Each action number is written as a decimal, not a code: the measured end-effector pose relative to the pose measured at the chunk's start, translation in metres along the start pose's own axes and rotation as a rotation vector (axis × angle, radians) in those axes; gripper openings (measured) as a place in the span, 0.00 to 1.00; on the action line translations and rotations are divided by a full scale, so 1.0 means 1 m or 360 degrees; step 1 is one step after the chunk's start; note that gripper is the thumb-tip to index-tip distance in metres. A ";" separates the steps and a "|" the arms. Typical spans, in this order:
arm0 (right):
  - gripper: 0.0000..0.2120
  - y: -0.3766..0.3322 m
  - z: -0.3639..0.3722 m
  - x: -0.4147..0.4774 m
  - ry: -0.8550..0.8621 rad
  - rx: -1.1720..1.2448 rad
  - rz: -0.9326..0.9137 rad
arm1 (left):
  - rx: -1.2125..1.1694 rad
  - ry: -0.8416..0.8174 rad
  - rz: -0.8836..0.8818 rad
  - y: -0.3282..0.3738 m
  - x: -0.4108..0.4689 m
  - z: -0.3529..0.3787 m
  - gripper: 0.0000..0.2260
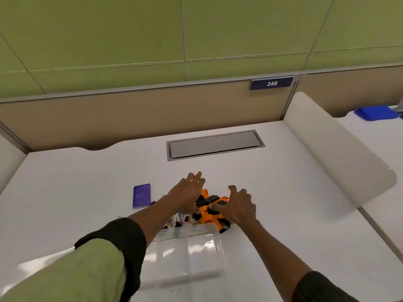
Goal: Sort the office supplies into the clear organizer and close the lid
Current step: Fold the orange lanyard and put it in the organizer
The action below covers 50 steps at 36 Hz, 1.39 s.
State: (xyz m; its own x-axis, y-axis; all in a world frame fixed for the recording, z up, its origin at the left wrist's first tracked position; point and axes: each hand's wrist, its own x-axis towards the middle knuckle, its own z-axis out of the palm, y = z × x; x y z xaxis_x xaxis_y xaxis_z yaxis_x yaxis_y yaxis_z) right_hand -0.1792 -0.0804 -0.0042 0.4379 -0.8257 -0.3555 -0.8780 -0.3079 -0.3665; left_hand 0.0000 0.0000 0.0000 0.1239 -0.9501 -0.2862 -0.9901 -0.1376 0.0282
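A clear plastic organizer [192, 253] with several compartments lies on the white desk, near me. Just beyond it sits a pile of supplies: an orange and black strap bundle [207, 211] and small items [176, 221] I cannot make out. My left hand [185, 192] hovers flat over the pile's left side, fingers spread, holding nothing. My right hand [236, 204] rests on the orange bundle with fingers curled and the thumb against it; whether it grips it I cannot tell. A purple flat box [142, 195] lies left of the pile.
A grey cable hatch [214, 144] is set into the desk behind the pile. A frosted divider panel [335, 155] stands along the right side, with a blue object [376, 113] on the neighbouring desk. A tan partition wall carries a "248" sign [271, 83].
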 end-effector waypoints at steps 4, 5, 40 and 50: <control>0.54 0.010 0.013 0.004 -0.0177 0.0019 0.0040 | -0.0098 -0.0191 -0.0017 0.006 0.011 0.010 0.48; 0.54 0.011 0.017 0.005 -0.0189 0.0034 0.0035 | -0.0099 -0.0226 -0.0005 0.006 0.014 0.013 0.47; 0.08 -0.021 -0.089 -0.009 0.0450 0.0819 -0.0498 | -0.0769 0.0697 -0.0105 0.023 -0.012 -0.120 0.11; 0.05 -0.015 -0.085 -0.105 0.0168 0.0721 -0.0452 | -0.1115 0.0533 -0.0487 0.061 -0.104 -0.088 0.10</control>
State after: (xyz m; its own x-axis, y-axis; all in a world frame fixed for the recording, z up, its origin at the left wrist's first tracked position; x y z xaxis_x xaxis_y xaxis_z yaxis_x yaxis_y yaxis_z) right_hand -0.2284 -0.0291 0.1113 0.6036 -0.7898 -0.1090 -0.5465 -0.3103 -0.7779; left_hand -0.0677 0.0661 0.1163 0.5032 -0.8604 -0.0811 -0.6529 -0.4400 0.6166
